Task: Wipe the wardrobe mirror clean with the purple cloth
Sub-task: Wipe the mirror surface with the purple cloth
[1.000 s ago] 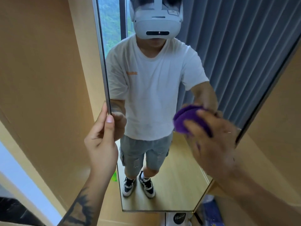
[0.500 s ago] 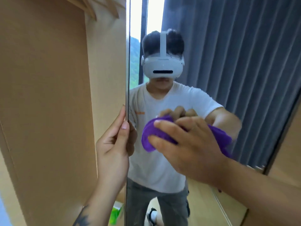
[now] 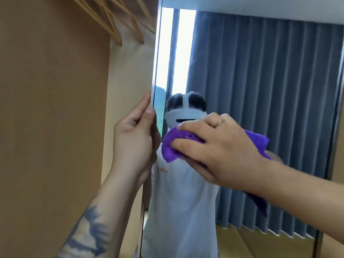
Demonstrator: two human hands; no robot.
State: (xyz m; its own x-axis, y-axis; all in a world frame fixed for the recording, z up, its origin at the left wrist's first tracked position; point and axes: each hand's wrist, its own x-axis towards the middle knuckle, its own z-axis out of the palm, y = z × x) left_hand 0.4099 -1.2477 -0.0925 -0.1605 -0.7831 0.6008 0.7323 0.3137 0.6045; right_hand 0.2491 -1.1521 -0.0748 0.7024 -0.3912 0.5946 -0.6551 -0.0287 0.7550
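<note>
A light wooden wardrobe point(image 3: 55, 108) with wooden hangers point(image 3: 115, 21) at its top is seen on the left, and grey-blue curtains point(image 3: 260, 90) and a bright window are reflected in the mirror point(image 3: 232, 71) on its open door. The mirror's left edge is gripped by the left hand point(image 3: 133, 138), its forearm tattooed and raised from below, the thumb laid upright along the front of the frame and the fingers curled behind it. The purple cloth point(image 3: 172, 146) is pressed flat against the glass near that edge by the right hand point(image 3: 219, 148), whose fingers point(image 3: 188, 144) are spread almost straight over it, the arm reaching in from the lower right.
</note>
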